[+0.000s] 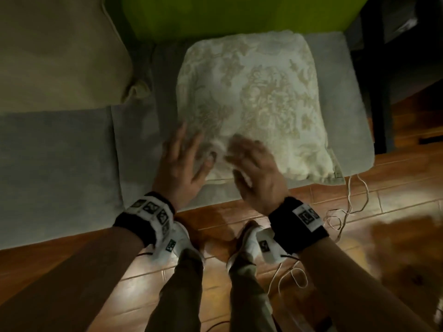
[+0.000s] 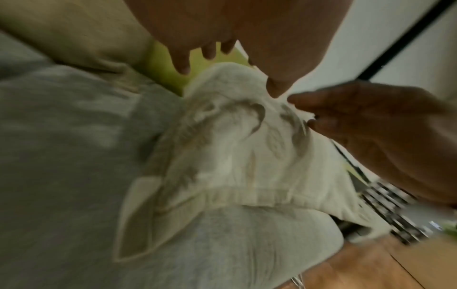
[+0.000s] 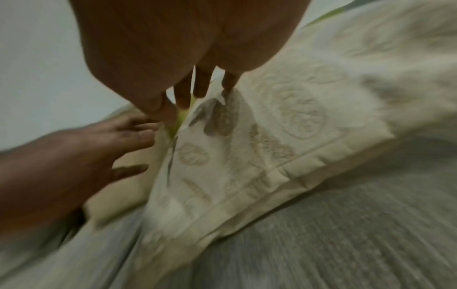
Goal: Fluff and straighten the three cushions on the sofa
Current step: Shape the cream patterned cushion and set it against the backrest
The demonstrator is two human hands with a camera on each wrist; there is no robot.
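Observation:
A cream cushion (image 1: 254, 104) with a beige floral pattern lies flat on the grey sofa seat (image 1: 60, 168). The same cushion (image 2: 235, 156) (image 3: 284, 146) fills both wrist views. My left hand (image 1: 187, 161) is over its front left corner with fingers spread and straight. My right hand (image 1: 254, 168), blurred by motion, hovers over the front edge beside it, fingers extended. Neither hand holds anything. A plain beige cushion (image 1: 55, 51) leans at the back left, and a green cushion (image 1: 235, 15) stands behind the patterned one.
The seat's front edge meets a wooden floor (image 1: 395, 248). A thin white cord (image 1: 347, 212) trails on the floor at the right. My shoes (image 1: 247, 243) stand close to the sofa front. A dark frame (image 1: 378, 92) borders the seat's right side.

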